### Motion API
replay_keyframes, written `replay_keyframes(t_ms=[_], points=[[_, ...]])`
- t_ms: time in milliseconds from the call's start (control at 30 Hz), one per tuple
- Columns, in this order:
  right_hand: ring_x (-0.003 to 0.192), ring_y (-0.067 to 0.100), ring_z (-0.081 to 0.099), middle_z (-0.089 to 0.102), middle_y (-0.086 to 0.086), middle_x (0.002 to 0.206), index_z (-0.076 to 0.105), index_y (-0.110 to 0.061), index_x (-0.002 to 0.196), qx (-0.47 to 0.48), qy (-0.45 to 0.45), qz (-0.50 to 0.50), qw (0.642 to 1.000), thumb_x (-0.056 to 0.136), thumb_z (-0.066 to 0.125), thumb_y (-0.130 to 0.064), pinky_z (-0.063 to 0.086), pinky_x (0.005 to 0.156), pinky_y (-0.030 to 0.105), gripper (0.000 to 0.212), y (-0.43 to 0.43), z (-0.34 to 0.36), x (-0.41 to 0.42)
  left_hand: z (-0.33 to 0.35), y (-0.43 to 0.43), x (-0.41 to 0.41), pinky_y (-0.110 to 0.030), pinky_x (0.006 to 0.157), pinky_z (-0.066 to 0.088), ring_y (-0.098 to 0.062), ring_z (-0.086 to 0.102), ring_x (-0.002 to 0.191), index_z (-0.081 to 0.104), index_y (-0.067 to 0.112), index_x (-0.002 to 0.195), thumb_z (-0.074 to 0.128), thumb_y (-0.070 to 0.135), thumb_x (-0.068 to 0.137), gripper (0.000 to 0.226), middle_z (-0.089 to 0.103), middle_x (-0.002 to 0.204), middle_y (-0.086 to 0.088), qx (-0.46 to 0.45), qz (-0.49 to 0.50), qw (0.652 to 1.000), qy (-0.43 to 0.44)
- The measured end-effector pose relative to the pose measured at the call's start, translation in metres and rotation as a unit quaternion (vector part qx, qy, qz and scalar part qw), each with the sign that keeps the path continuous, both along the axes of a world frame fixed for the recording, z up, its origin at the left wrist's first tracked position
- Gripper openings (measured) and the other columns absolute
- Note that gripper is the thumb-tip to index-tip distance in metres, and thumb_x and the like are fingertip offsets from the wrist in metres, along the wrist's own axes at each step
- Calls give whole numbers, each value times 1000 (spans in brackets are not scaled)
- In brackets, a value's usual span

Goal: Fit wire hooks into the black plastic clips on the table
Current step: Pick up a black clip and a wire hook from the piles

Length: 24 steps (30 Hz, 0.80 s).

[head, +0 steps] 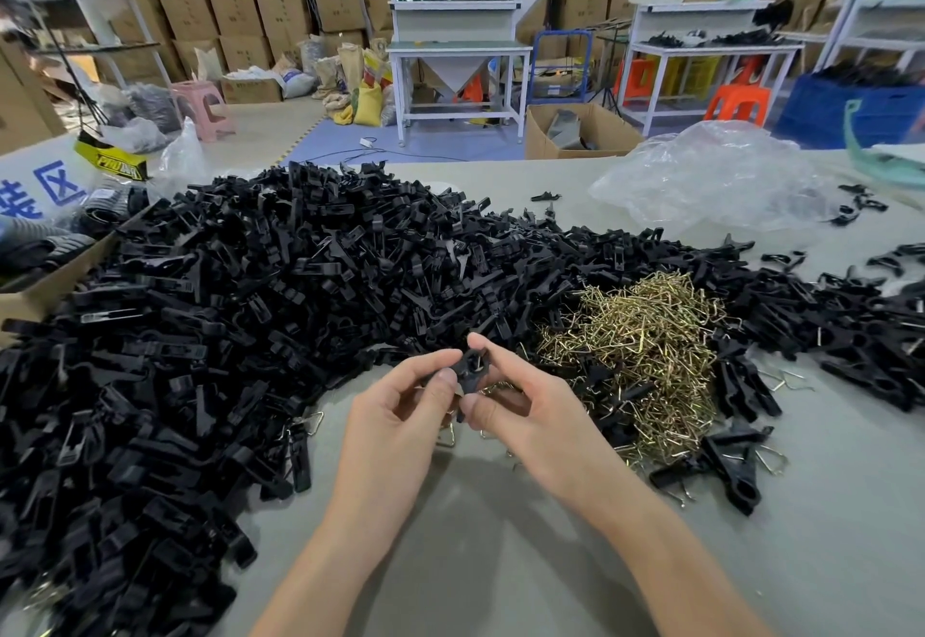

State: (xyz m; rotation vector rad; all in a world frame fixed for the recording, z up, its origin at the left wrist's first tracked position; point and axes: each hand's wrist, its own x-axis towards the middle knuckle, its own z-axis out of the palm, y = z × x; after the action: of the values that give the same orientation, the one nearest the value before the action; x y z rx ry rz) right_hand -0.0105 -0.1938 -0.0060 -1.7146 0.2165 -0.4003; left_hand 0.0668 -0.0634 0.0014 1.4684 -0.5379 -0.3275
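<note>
Pinching black clip point(469, 370) btwn left grip point(395, 418) & right grip point(523, 408), both curled.

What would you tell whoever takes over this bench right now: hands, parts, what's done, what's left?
Left hand and right hand both pinch one black clip above the table; I cannot tell whether its hook is seated.
Loose wire hooks lie in a heap right of the hands; the big clip pile spreads left and behind.
Done: a few clips with wire fitted lie at the near right.
Left: most of the pile looks unhooked.
</note>
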Motion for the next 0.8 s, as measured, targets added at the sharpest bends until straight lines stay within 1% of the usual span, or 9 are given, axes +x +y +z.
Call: replay_keyframes(t_ms=[167,300,467,567,667,800], points=[[85,0,66,61,-11,90,45,-32,146,-3,1,-5,1000,96,66,-9,51,86,21,59,-1,-1,0,2,1,-2,-13,70,52,-11,71,82,74,40,103,63,20,96,24,77,88,6,0,-7,1000,-12],[85,0,65,59,-14,88,44,-33,146,-9,-1,-2,1000,96,66,-10,51,86,21,60,-2,-2,0,2,1,-2,-14,70,52,-13,72,82,76,37,102,63,18,96,24,78,90,4,-7,-7,1000,-2],[85,0,65,59,-15,87,44,-39,144,-12,-8,0,1000,96,67,-12,51,86,22,59,-4,-4,2,1,1,-2,-16,70,53,-13,73,83,75,38,102,62,18,96,25,77,90,3,-10,-8,1000,3],[86,1,67,60,-16,89,44,-40,144,-12,-11,0,1000,96,67,-14,50,85,22,60,-4,-4,2,2,0,-2,-15,67,53,-12,72,80,76,38,101,62,17,96,25,77,88,2,-15,-4,1000,9],[88,1,68,62,-17,90,44,-49,136,-11,-17,3,1000,96,67,-14,50,85,19,58,-5,-4,2,2,0,-2,-14,66,52,-10,72,77,76,38,99,62,16,96,26,77,88,1,-19,0,1000,16],[87,-1,67,61,-19,87,44,-49,133,-6,-19,7,1000,96,66,-11,50,85,19,58,-4,-3,2,1,1,-2,-14,67,52,-9,70,77,76,38,100,63,17,96,25,77,88,2,-9,-5,1000,4]])
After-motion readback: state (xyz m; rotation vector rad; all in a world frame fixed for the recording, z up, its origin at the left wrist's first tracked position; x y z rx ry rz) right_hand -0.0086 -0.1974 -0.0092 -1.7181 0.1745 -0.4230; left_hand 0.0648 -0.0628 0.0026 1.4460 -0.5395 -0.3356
